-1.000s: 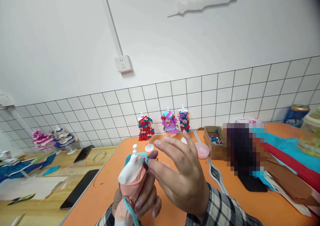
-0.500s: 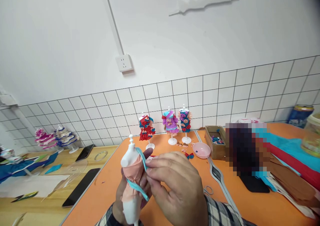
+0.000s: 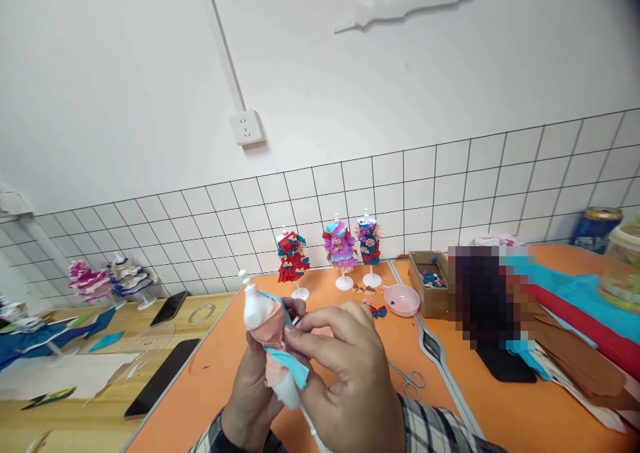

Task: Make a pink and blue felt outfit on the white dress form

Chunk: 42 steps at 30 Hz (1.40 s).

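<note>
While the left hand (image 3: 250,378) wraps the form (image 3: 256,309) from behind and below, the right hand (image 3: 353,366) has fingertips pinched on the blue strip (image 3: 293,365) at its side; whether cloth is caught too, can't tell from where I stand. Left grip looks like the steadying one, freeing the right for fine work. Form's up in both hands over the near part of the orange table (image 3: 210,366), head tipped leftward, probably so the worked side faces the fingers; rod runs down out of sight, base not visible. Looks: small white torso, knobbed neck, bare shoulder, peach cloth (image 3: 267,329) wrapped snug and creased round chest and waist, strip running down one side and across the waist, loose end flaring out. White lower body bare. Scissors (image 3: 414,383) lie just beyond the right hand, handy for cutting, I'd guess. Farther back, a pink bowl (image 3: 401,301) and box (image 3: 423,306), likely for bits; three dressed forms (image 3: 340,246) stand by the wall, seemingly parked clear of the work.
</note>
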Each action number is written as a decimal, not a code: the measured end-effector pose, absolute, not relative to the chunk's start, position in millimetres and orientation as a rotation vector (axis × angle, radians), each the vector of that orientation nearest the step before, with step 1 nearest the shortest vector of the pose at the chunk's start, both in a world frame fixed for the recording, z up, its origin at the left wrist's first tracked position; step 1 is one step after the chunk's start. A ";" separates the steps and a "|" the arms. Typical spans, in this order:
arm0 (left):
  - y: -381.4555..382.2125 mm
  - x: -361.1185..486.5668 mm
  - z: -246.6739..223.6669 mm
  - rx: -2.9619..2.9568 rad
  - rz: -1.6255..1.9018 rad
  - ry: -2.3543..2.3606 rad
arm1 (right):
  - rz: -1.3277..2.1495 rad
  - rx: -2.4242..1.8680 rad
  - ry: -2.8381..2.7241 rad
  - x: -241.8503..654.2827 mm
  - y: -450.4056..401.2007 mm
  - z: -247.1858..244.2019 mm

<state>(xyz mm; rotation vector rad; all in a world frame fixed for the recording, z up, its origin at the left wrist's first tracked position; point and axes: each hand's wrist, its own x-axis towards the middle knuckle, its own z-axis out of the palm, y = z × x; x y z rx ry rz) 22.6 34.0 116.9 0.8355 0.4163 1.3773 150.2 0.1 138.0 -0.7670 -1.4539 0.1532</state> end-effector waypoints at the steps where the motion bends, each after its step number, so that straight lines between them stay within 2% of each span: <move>1: 36.0 21.7 116.9 0.849 1.370 0.391 | 0.191 -0.777 -1.471 148.8 -0.3 137.3; 13: 38.1 12.5 120.4 0.820 1.386 0.366 | 0.584 -0.678 -1.512 166.9 -6.4 153.0; 21: 36.3 18.3 117.2 0.878 1.329 0.370 | 0.537 -0.825 -1.680 165.3 1.2 148.8; 28: 33.1 15.1 117.1 0.893 1.212 0.278 | 0.697 -0.800 -1.713 175.7 3.1 152.6; 36: 33.5 17.2 111.0 0.945 1.266 0.346 | 0.521 -0.956 -1.681 173.0 5.1 148.5; 42: 29.8 17.7 118.7 1.003 1.189 0.269 | 0.721 -0.865 -1.686 174.4 8.0 146.3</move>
